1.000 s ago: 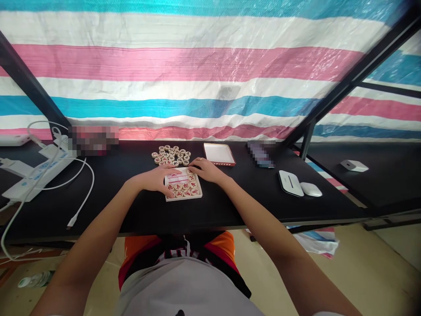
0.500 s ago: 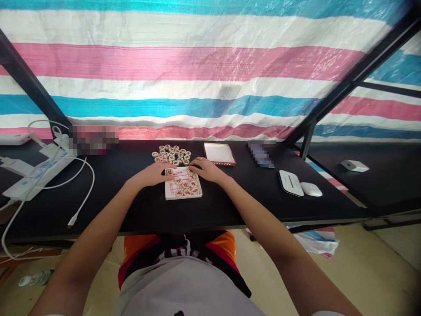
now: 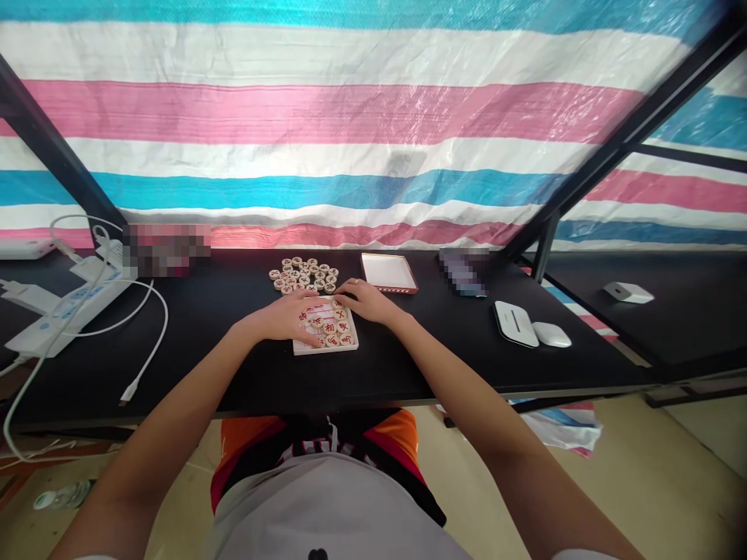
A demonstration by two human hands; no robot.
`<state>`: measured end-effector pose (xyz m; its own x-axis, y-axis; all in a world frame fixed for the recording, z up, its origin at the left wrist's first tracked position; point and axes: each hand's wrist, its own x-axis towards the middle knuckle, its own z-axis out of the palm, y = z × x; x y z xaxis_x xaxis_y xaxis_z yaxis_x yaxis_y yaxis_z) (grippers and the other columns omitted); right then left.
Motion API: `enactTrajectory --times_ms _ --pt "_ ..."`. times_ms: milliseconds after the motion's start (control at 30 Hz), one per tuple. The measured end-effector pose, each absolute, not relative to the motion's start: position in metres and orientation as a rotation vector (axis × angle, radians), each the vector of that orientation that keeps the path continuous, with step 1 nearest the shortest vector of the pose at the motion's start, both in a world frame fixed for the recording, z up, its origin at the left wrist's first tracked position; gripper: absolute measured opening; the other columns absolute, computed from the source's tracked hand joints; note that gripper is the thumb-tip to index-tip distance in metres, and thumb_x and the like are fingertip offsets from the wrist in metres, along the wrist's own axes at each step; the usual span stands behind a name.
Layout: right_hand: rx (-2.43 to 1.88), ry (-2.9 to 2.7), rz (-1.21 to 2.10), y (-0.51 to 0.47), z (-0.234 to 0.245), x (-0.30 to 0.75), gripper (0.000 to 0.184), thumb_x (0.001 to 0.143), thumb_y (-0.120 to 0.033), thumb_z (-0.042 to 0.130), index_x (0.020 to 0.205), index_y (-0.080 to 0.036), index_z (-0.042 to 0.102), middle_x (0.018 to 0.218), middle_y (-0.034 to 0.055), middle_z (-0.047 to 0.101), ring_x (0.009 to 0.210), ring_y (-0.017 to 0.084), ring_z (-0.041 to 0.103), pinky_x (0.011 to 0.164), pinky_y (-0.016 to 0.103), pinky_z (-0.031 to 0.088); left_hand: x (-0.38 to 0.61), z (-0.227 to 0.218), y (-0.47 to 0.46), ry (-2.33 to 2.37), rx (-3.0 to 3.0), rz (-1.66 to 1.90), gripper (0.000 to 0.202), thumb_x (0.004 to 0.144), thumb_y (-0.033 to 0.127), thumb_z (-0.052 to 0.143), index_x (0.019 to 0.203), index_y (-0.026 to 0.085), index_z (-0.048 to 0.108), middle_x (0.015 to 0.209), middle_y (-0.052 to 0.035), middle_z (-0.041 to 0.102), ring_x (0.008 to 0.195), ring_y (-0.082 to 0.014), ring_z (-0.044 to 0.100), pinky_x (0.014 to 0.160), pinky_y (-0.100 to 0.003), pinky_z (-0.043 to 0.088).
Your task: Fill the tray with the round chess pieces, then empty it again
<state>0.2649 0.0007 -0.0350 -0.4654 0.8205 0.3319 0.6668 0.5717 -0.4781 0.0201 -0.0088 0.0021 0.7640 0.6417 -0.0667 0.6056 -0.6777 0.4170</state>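
A shallow white box lies near the front of the black table, with several round Chinese chess pieces marked in red, such as one xiangqi piece, inside it. Over the box's left side is my left hand, its thumb and fingers spread apart around a piece by the left wall. My right hand grips the far right corner of the box, its bent fingers beside a piece there. Just beyond both hands sits a cluster of loose chess pieces; the fingers partly hide the box's far edge.
A box lid lies open side up behind my right hand. Further right are a blurred dark object, a white flat device and a white mouse. A power strip with white cables occupies the left.
My left hand has moved right and nearer me over the box, its thumb now low across the pieces. The piece near the left wall has shifted slightly nearer. My right hand stays put.
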Motion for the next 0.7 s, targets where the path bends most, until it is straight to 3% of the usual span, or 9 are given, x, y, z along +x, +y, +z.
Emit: enactTrajectory --times_ms 267,500,700 --pt "-1.219 -2.285 0.376 0.0 -0.033 0.264 0.023 0.091 -0.027 0.053 0.101 -0.016 0.07 0.1 0.009 0.064 0.094 0.02 0.059 0.091 0.035 0.046 0.018 0.004 -0.005 1.023 2.593 0.268 0.062 0.084 0.06 0.05 0.132 0.021 0.052 0.14 -0.0106 0.044 0.127 -0.0294 0.041 0.109 -0.04 0.029" --pt "-1.178 -2.274 0.371 0.002 -0.037 0.265 0.022 0.092 -0.029 0.053 0.1 -0.018 0.07 0.098 0.0083 0.065 0.093 0.019 0.06 0.09 0.035 0.046 0.033 -0.003 -0.017 0.816 2.687 0.268 0.08 0.072 0.068 0.061 0.138 0.026 0.046 0.141 -0.0095 0.041 0.129 -0.0311 0.037 0.11 -0.041 0.027" --pt "-1.167 -2.276 0.367 0.002 -0.037 0.265 0.022 0.092 -0.029 0.053 0.099 -0.018 0.07 0.097 0.0087 0.065 0.093 0.02 0.06 0.089 0.036 0.047 0.035 -0.007 -0.017 0.843 2.723 0.318 0.061 0.083 0.059 0.053 0.134 0.025 0.051 0.137 -0.009 0.045 0.125 -0.0287 0.041 0.108 -0.04 0.029"
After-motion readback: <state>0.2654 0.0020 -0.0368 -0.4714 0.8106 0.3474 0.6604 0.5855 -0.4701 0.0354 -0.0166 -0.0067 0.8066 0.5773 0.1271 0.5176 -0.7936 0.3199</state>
